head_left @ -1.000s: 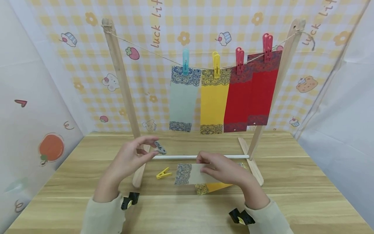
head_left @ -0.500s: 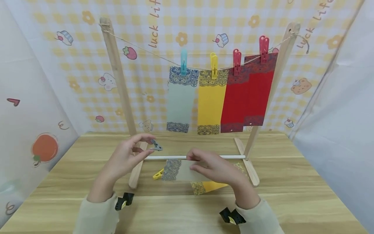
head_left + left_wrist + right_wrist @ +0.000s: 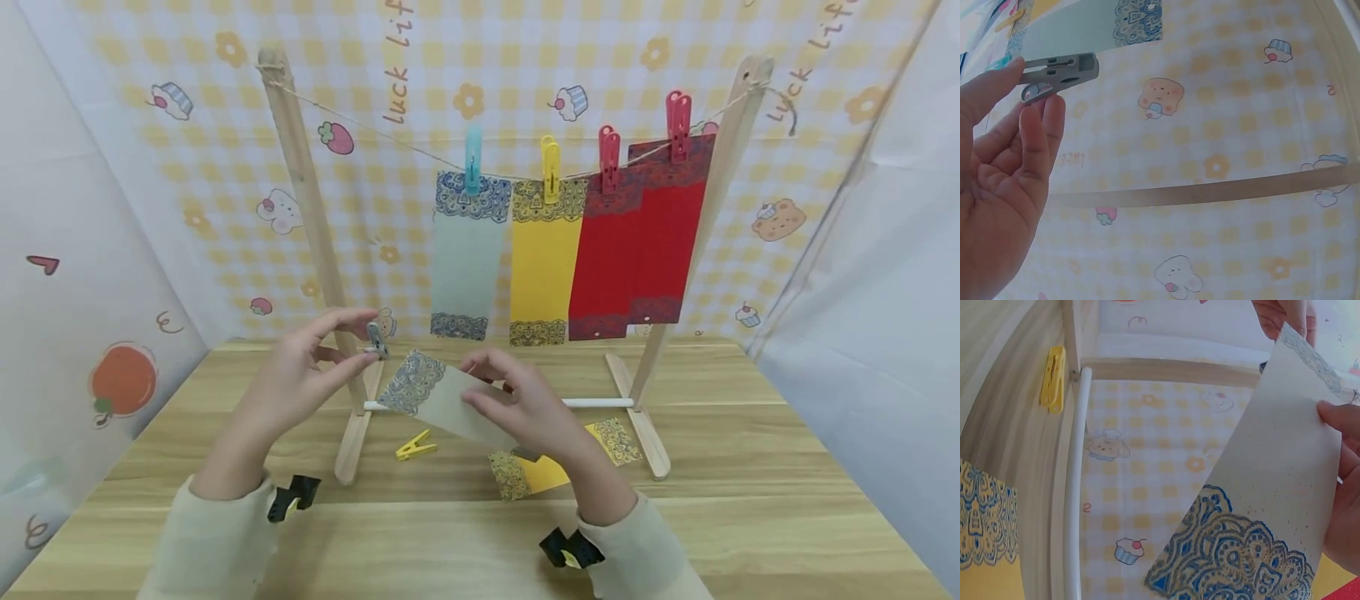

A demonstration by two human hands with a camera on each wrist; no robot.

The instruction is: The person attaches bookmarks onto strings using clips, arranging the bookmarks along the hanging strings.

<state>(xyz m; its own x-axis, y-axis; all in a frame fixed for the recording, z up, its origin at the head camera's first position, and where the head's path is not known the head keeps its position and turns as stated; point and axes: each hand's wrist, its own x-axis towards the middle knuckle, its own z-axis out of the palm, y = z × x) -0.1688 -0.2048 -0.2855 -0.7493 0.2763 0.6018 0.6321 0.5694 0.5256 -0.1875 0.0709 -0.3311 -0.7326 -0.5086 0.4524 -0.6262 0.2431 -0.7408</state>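
Between thumb and fingertips my left hand (image 3: 296, 375) pinches a grey clothespin (image 3: 1063, 72), held in the air near the left post. My right hand (image 3: 528, 408) grips a pale grey card (image 3: 457, 404) with patterned ends by its edge, tilted above the table. The card's left end is raised close to the clothespin, apart from it. Below lies a yellow card (image 3: 543, 475) with patterned ends, partly hidden by the right hand and the pale card. A loose yellow clothespin (image 3: 416, 446) rests on the table left of it.
A string (image 3: 375, 129) runs between two wooden posts (image 3: 303, 183). From it hang a pale card (image 3: 468, 267) on a blue clothespin (image 3: 472, 162), a yellow card (image 3: 547, 267) on a yellow clothespin, and two red cards (image 3: 663, 242) on red clothespins. A white rod (image 3: 600, 403) joins the stand's feet.
The pale card has risen from near the table and tilted, its left end up. My left hand has moved up and left with the grey clothespin, which has turned more upright.
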